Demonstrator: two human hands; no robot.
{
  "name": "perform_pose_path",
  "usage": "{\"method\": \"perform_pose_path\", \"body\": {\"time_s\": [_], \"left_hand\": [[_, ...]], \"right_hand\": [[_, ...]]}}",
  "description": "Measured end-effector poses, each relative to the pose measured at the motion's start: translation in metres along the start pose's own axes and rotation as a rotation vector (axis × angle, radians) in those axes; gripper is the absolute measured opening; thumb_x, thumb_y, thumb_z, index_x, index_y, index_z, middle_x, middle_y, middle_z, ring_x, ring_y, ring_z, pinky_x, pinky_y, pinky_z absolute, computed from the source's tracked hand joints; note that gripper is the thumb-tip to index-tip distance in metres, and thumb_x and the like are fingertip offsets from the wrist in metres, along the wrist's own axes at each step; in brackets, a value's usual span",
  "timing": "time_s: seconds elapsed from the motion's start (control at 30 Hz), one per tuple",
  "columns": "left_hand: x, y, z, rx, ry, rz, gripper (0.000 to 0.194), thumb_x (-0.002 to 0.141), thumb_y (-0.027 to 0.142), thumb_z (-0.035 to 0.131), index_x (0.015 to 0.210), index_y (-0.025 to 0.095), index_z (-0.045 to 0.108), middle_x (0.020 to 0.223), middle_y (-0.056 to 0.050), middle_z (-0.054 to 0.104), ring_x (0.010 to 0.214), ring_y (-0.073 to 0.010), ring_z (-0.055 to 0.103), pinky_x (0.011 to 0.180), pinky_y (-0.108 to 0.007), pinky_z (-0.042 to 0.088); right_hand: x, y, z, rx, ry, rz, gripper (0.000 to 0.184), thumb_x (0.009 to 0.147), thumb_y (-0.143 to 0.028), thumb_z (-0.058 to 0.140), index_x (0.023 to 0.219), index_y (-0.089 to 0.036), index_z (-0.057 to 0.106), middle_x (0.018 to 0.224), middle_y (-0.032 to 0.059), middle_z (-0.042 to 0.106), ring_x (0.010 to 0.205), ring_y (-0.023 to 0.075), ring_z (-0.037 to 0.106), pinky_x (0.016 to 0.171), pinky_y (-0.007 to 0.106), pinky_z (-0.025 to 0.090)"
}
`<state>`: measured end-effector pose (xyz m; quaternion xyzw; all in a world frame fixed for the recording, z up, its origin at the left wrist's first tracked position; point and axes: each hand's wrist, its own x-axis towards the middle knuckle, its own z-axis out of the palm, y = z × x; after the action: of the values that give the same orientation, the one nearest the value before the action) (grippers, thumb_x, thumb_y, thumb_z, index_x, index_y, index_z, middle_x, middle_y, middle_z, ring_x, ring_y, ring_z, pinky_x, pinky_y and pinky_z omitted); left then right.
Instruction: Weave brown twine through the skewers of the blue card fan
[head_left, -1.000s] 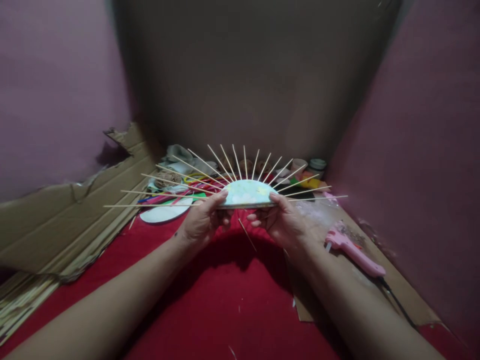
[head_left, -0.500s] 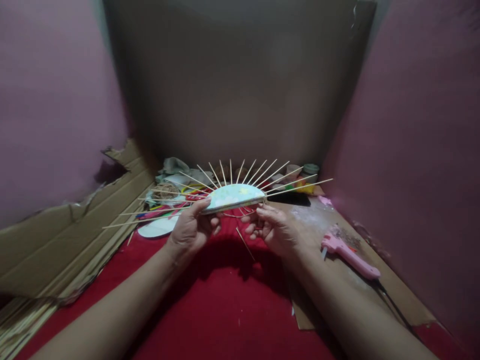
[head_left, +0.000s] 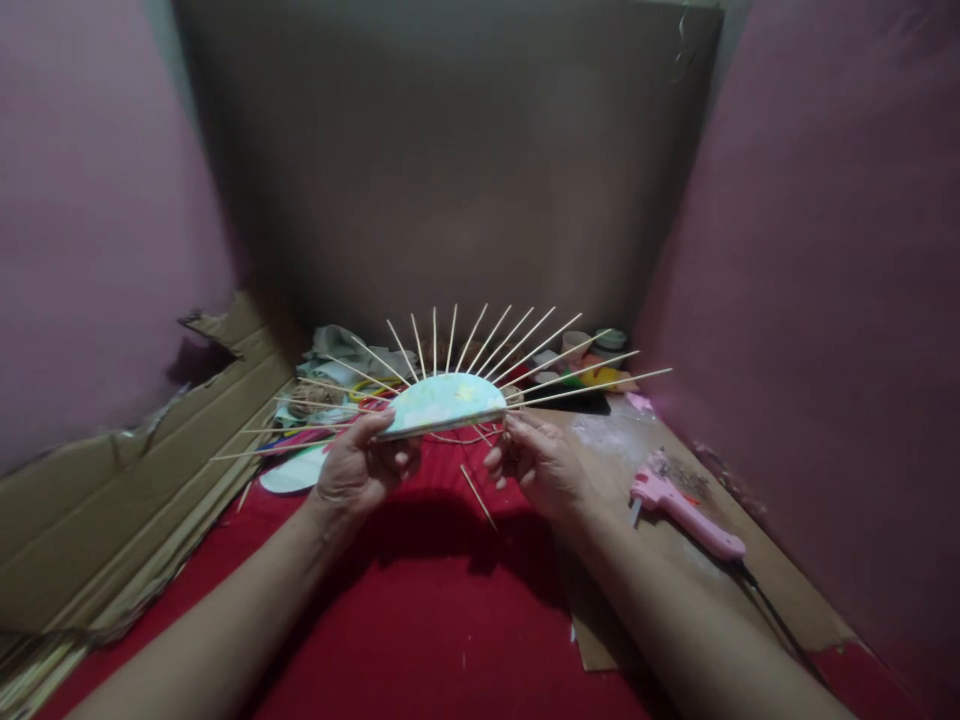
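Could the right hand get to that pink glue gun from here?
Probably yes: the pink glue gun lies uncovered on the cardboard, beside the right forearm, though the right hand is up at the half-disc.

Both bare forearms reach forward and inward from the lower corners. The left hand (head_left: pixel 361 468) is closed in a grip, thumb on top and fingers curled beneath. The right hand (head_left: pixel 534 460) has its thumb and forefinger drawn together, the other fingers loosely bent.

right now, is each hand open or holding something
Left hand: closed on the pale half-round piece.
Right hand: fingers curled at the piece's corner; grip can't be told.
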<state>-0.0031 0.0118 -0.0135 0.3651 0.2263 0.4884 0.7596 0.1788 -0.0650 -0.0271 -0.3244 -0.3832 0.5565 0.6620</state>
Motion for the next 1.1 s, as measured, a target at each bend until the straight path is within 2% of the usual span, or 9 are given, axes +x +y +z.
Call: {"method": "perform_pose_path", "body": {"time_s": [0.2,0.37,0.57,0.67,0.8,0.87,0.93,1.0,1.1], "left_hand": [[0.002,0.001,-0.003,-0.058,0.036,-0.055,0.015,0.064,0.015,0.059,0.078,0.01,0.062,0.06,-0.003,0.061,0.041,-0.0098,0.048,0.04,-0.022,0.042],[0.004,0.001,-0.008,-0.115,0.084,-0.141,0.023,0.063,0.012,0.058,0.086,0.012,0.063,0.068,-0.006,0.067,0.053,-0.0163,0.06,0.052,-0.03,0.053],[0.006,-0.001,-0.017,-0.163,0.068,-0.193,0.035,0.063,0.013,0.059,0.097,0.015,0.062,0.078,-0.006,0.071,0.058,-0.0172,0.063,0.056,-0.03,0.055],[0.006,-0.002,-0.018,-0.135,0.047,-0.183,0.032,0.065,0.014,0.06,0.097,0.016,0.062,0.075,-0.005,0.069,0.059,-0.0173,0.063,0.055,-0.029,0.054],[0.006,-0.005,-0.016,-0.068,-0.043,-0.093,0.022,0.068,0.013,0.063,0.09,0.014,0.064,0.068,-0.002,0.065,0.047,-0.0096,0.054,0.047,-0.022,0.049],[0.006,-0.008,-0.014,0.007,-0.071,-0.044,0.016,0.068,0.013,0.065,0.084,0.012,0.065,0.066,-0.002,0.064,0.049,-0.0095,0.054,0.048,-0.022,0.049],[0.005,-0.011,-0.012,0.083,-0.091,-0.009,0.01,0.068,0.012,0.067,0.078,0.01,0.066,0.067,-0.004,0.063,0.055,-0.0115,0.057,0.053,-0.023,0.05],[0.002,-0.014,-0.009,0.135,-0.127,0.017,0.01,0.068,0.01,0.068,0.078,0.01,0.066,0.073,-0.005,0.064,0.058,-0.0111,0.058,0.057,-0.023,0.05],[-0.004,-0.018,-0.002,0.199,-0.206,0.033,0.022,0.069,0.009,0.067,0.091,0.014,0.067,0.082,-0.005,0.065,0.06,-0.0102,0.058,0.059,-0.023,0.049]], "right_hand": [[-0.001,0.001,-0.004,0.03,-0.074,-0.035,0.019,0.072,-0.034,0.067,0.075,-0.015,0.064,0.058,0.0036,0.067,0.046,0.0119,0.058,0.045,0.023,0.046],[-0.002,0.004,-0.003,0.045,-0.141,-0.023,0.021,0.072,-0.03,0.067,0.087,-0.015,0.065,0.062,0.0029,0.067,0.05,0.0122,0.059,0.046,0.022,0.045],[-0.005,0.008,0.002,0.039,-0.21,-0.011,0.028,0.069,-0.032,0.071,0.089,-0.014,0.064,0.065,0.0034,0.067,0.051,0.0127,0.061,0.045,0.023,0.047],[-0.004,0.007,0.001,0.041,-0.237,-0.001,0.026,0.072,-0.034,0.068,0.088,-0.014,0.064,0.066,0.0048,0.068,0.05,0.0127,0.061,0.044,0.022,0.047],[-0.001,0.007,-0.003,0.089,-0.188,0.003,0.02,0.074,-0.027,0.062,0.089,-0.014,0.063,0.077,0.0084,0.07,0.055,0.0142,0.064,0.047,0.024,0.05],[0.001,0.009,-0.006,0.139,-0.146,0.0,0.026,0.067,-0.017,0.063,0.092,-0.015,0.062,0.085,0.009,0.071,0.06,0.0173,0.066,0.048,0.026,0.052],[0.003,0.013,-0.008,0.193,-0.094,-0.002,0.028,0.064,-0.013,0.063,0.091,-0.016,0.061,0.084,0.0064,0.071,0.061,0.0186,0.067,0.047,0.027,0.052],[0.004,0.016,-0.009,0.238,-0.045,0.025,0.022,0.069,-0.021,0.064,0.09,-0.016,0.06,0.08,0.0042,0.07,0.06,0.0182,0.067,0.045,0.026,0.053],[0.004,0.02,-0.01,0.27,0.032,0.114,0.023,0.072,-0.033,0.068,0.086,-0.016,0.061,0.073,0.0027,0.069,0.058,0.017,0.066,0.044,0.024,0.052]]}}
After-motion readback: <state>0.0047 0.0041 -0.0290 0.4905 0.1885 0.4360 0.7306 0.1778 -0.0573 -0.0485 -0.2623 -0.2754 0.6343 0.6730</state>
